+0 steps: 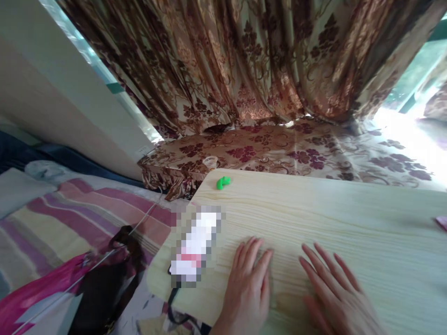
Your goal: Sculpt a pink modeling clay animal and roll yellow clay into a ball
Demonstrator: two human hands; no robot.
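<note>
My left hand (248, 284) rests over the light wooden table (279, 204), palm down, fingers stretched forward, holding nothing. To its right my right hand (335, 288) is spread over the same tabletop, slightly smeared by motion and also holding nothing. Left of my left hand lies a phone (196, 246), its screen blurred out, with a dark cable (171, 304) running from its lower end. A small bright green object (222, 182) sits near the table's far left corner; its kind I cannot make out.
Beyond the table is a ledge under flowered cloth (244, 151), bearing a clear plastic cup (210, 162). Patterned curtains (237, 60) hang behind. A bed with a striped sheet (70, 209) lies left, with a dark bag (101, 288) on it. Something pink (441, 222) shows at the right edge.
</note>
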